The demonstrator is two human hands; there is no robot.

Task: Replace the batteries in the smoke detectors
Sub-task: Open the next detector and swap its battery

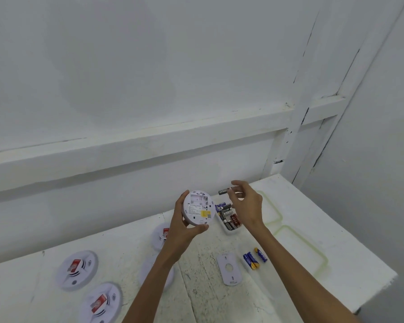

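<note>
My left hand (184, 226) grips a round white smoke detector (198, 209), lifted above the table with its back and empty battery bay facing me. My right hand (245, 203) pinches a dark battery (224, 191) just right of the detector, held level. Below them a small white container (231, 230) holds several dark and red batteries. Three blue and yellow batteries (254, 258) lie on the table beside the detached white mounting plate (229, 269).
More smoke detectors lie on the white table: two with red labels at the left (77, 269) (100, 301), one (160, 234) behind my left wrist, another (147, 271) under my left forearm. Two clear lids (299, 250) (269, 209) lie at the right. Walls close behind.
</note>
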